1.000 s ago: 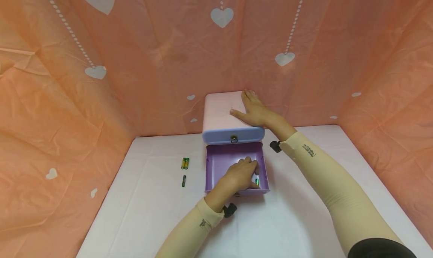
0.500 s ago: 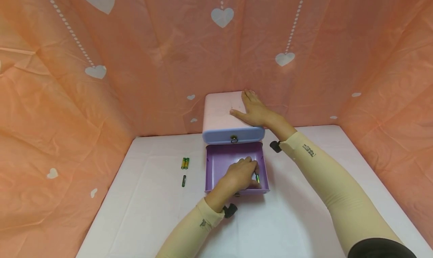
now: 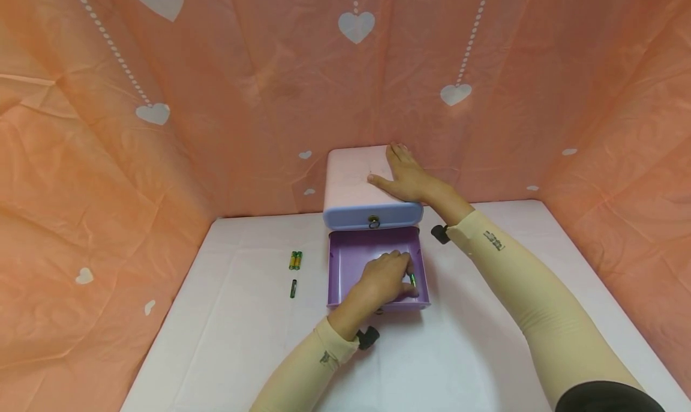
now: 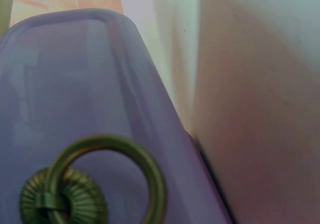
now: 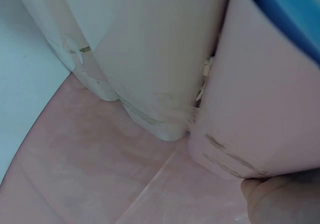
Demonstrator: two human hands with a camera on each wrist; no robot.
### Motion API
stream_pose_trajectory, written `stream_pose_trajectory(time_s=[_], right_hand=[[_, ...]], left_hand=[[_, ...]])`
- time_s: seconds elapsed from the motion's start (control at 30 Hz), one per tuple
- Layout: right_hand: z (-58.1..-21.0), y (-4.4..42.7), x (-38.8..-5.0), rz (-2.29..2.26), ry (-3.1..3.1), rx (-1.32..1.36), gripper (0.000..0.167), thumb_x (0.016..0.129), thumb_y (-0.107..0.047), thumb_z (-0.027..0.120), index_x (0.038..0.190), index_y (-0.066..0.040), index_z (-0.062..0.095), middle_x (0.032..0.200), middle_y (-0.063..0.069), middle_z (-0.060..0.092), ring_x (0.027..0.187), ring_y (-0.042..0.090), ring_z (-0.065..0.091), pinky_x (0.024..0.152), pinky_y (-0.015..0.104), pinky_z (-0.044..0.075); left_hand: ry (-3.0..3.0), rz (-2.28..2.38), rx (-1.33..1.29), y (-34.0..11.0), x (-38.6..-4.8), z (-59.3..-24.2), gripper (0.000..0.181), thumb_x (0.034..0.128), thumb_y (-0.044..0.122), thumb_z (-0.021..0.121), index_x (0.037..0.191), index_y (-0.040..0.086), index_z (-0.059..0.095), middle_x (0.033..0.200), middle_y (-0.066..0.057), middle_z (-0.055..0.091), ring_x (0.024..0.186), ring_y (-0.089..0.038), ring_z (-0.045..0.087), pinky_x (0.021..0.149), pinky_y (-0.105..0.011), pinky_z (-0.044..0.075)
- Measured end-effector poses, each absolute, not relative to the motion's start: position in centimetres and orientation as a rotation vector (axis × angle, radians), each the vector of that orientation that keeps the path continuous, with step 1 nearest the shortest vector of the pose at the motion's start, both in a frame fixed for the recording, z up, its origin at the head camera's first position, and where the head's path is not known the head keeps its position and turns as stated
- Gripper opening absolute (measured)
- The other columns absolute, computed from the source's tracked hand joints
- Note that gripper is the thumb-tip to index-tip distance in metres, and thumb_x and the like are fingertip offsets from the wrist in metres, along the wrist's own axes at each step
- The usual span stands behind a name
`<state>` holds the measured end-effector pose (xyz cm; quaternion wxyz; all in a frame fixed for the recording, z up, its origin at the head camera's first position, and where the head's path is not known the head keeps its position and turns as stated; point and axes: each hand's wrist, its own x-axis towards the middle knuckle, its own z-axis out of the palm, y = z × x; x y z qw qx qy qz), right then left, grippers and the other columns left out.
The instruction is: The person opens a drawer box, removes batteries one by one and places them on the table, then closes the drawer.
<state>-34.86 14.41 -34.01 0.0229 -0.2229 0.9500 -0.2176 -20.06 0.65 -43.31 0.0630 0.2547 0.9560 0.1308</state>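
Note:
In the head view my left hand reaches into the purple drawer, which is pulled out. Its thumb and fingers pinch a small green battery near the drawer's right side; part of the battery is hidden. My right hand rests with spread fingers on the pink top of the small drawer unit. In the left wrist view the purple drawer front carries a brass ring pull. The right wrist view catches a bit of my right hand against the unit's pink side.
Left of the drawer, two green-and-yellow batteries lie side by side on the white table, with a single dark green battery nearer me. A blue drawer front sits closed above. An orange cloth hangs behind the unit.
The battery in the drawer has shifted slightly away from me, and my left thumb has moved in toward the fingers. My right hand has stayed in place.

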Motion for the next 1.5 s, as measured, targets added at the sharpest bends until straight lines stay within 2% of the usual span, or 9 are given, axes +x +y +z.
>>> stream_pose_trajectory(time_s=[0.33, 0.57, 0.7, 0.83, 1.1, 1.5], right_hand=[[-34.08, 14.40, -34.86, -0.678, 2.942, -0.687, 0.103, 0.108, -0.062, 0.047, 0.167, 0.008, -0.001, 0.177, 0.026, -0.008, 0.165, 0.037, -0.011, 0.134, 0.045, -0.005], [-34.04, 14.44, -34.73, -0.693, 2.932, -0.686, 0.104, 0.108, -0.062, 0.048, 0.167, 0.007, -0.002, 0.177, 0.024, -0.009, 0.165, 0.036, -0.012, 0.134, 0.045, -0.005], [-34.04, 14.46, -34.73, -0.693, 2.929, -0.688, 0.104, 0.108, -0.063, 0.048, 0.167, 0.007, -0.002, 0.177, 0.024, -0.010, 0.165, 0.035, -0.012, 0.134, 0.045, -0.006], [-34.06, 14.50, -34.75, -0.692, 2.927, -0.685, 0.104, 0.108, -0.063, 0.048, 0.167, 0.007, -0.003, 0.177, 0.024, -0.011, 0.165, 0.035, -0.013, 0.134, 0.045, -0.006], [-34.15, 14.50, -34.83, -0.675, 2.935, -0.688, 0.104, 0.108, -0.063, 0.047, 0.167, 0.007, -0.001, 0.177, 0.024, -0.009, 0.165, 0.036, -0.012, 0.134, 0.046, -0.005], [-34.01, 14.54, -34.66, -0.696, 2.929, -0.685, 0.105, 0.107, -0.064, 0.048, 0.167, 0.007, -0.002, 0.178, 0.023, -0.010, 0.165, 0.035, -0.012, 0.134, 0.046, -0.005]], left_hand=[[2.870, 0.546, 0.766, 0.84, -20.18, -43.80, 0.037, 0.0859, 0.039, 0.092, 0.102, 0.018, 0.066, 0.082, 0.010, 0.068, 0.078, -0.009, 0.064, 0.068, -0.029, 0.054], [2.808, 0.716, 0.767, 0.84, -20.18, -43.87, 0.021, 0.0914, 0.014, 0.081, 0.105, 0.017, 0.066, 0.077, 0.011, 0.065, 0.071, -0.006, 0.058, 0.068, -0.026, 0.051], [2.775, 0.749, 0.758, 0.78, -20.16, -43.92, 0.023, 0.0923, 0.018, 0.084, 0.107, 0.017, 0.066, 0.079, 0.012, 0.067, 0.071, -0.003, 0.059, 0.068, -0.024, 0.051], [2.737, 0.762, 0.759, 0.76, -20.05, -43.84, 0.031, 0.0888, 0.022, 0.091, 0.106, 0.017, 0.065, 0.085, 0.010, 0.070, 0.075, -0.004, 0.061, 0.072, -0.024, 0.052], [2.725, 0.709, 0.790, 0.82, -20.15, -43.99, 0.031, 0.0895, 0.018, 0.090, 0.106, 0.016, 0.064, 0.089, 0.004, 0.068, 0.078, -0.005, 0.057, 0.074, -0.022, 0.050], [2.729, 0.685, 0.792, 0.82, -20.35, -44.01, 0.033, 0.0884, 0.021, 0.091, 0.109, 0.014, 0.065, 0.087, 0.007, 0.065, 0.078, -0.004, 0.058, 0.074, -0.020, 0.051]])
